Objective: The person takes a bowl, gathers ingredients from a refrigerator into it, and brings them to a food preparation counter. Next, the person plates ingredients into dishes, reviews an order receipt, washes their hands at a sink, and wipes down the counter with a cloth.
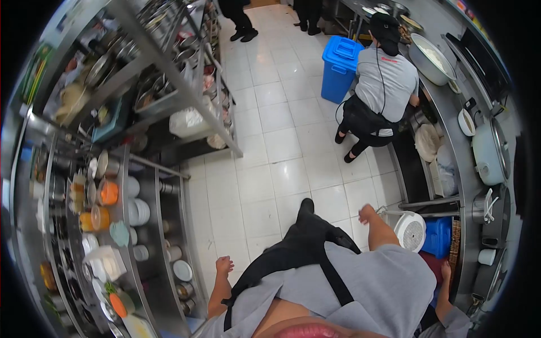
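My left hand point(224, 265) hangs low beside my body over the white tiled floor point(282, 146), its fingers loosely bent and a little apart, with nothing in it. On the other side my right hand point(368, 214) is held out over the tiles, fingers curled in and no object visible in it. A white round perforated thing point(410, 232) on a frame is nearest to it. My dark apron point(270, 248) and one dark shoe point(306, 207) show below me.
Steel shelves point(152, 225) with bowls and tubs line the left. A person point(386, 79) bends over the right counter point(451, 112) beside a blue bin point(340, 70). Another person's hand point(446, 271) shows lower right. Legs of others point(239, 19) stand at the far end.
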{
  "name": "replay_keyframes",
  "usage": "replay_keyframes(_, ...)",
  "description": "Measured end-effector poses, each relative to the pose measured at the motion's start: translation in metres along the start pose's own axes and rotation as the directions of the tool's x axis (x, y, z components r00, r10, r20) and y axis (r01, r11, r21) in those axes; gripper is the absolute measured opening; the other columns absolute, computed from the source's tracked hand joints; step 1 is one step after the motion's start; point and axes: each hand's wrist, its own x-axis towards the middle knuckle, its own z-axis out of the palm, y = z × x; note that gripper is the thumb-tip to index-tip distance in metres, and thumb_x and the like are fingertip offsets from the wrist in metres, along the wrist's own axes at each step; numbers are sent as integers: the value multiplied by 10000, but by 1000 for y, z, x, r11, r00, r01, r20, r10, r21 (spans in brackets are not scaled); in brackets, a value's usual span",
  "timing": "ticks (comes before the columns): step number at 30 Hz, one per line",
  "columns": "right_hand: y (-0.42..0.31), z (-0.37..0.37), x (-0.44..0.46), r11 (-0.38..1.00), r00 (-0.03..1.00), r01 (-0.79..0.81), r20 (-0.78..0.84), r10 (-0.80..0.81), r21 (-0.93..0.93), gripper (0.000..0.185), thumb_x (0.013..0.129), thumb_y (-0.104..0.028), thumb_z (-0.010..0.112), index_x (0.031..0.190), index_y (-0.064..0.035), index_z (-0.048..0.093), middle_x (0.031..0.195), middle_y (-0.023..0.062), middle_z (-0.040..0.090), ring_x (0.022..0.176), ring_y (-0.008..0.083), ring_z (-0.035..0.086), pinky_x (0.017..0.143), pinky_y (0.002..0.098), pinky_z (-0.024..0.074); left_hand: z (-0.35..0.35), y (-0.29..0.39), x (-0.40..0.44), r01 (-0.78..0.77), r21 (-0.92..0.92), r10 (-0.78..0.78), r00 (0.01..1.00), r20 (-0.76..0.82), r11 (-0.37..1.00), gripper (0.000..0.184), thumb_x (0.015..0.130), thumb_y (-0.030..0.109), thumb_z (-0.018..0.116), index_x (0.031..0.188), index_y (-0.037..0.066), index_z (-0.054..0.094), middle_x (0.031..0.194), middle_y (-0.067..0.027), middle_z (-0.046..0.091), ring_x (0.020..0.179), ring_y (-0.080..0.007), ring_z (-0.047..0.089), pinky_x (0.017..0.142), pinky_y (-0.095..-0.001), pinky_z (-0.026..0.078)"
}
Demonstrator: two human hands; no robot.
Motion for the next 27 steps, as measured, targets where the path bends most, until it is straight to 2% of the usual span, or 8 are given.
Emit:
replay_keyframes(1,24,0,22,997,997,25,72,-19,-78,276,926,-174,511,858,75,609,773,193,673,575,289,651,481,435,559,10,27,-5,-27,149,25,1000,19,989,344,863,251,583,1122,30,538,867,-132,654,645,-229,647,525,-349,515)
replay_keyframes(2,20,-2,8,995,998,-63,34,60,77,262,925,-150,522,836,82,603,721,189,664,554,265,648,459,415,555,27,56,-6,-63,290,53,998,43,955,346,860,254,585,1120,30,540,867,-128,656,648,-222,650,523,-339,514)
replay_keyframes(6,8,-12,15,928,991,-130,15,133,350,289,906,-177,575,746,61,610,601,156,613,442,214,575,388,372,494,91,148,-32,-178,335,118,974,193,925,351,861,266,598,1113,27,553,890,-136,663,669,-224,660,522,-337,518)
replay_keyframes(9,-34,-29,35,987,989,102,-121,-88,121,381,895,-273,595,658,23,636,527,128,578,432,210,550,394,366,447,135,211,-9,-306,447,199,942,272,841,330,880,269,604,1104,30,567,900,-124,667,673,-197,655,516,-325,510)
replay_keyframes(12,-110,-62,64,914,912,404,-98,-399,36,435,882,-399,577,707,-16,686,493,110,555,432,196,537,429,356,448,169,267,13,-392,317,307,908,285,864,309,900,263,599,1109,38,571,906,-115,670,690,-180,655,536,-308,504)
replay_keyframes(18,-323,-132,40,824,841,540,-129,-525,172,501,882,-469,562,689,-14,642,463,50,480,403,147,457,434,318,388,178,338,48,-376,178,332,914,234,909,292,914,264,590,1109,48,570,901,-108,670,696,-175,654,560,-296,500)
replay_keyframes(23,-484,-183,-3,773,788,615,-71,-612,156,503,873,-483,577,699,-15,639,505,45,491,474,138,468,494,300,398,158,380,141,-141,50,135,986,96,989,303,898,259,590,1118,54,549,880,-110,667,639,-187,643,519,-316,499)
replay_keyframes(27,-560,-233,-19,751,772,636,-121,-624,180,475,893,-475,574,719,-35,614,479,-6,399,436,102,372,430,296,317,181,475,201,-203,116,181,968,174,972,291,892,244,599,1102,48,553,838,-100,665,599,-184,630,503,-306,497)
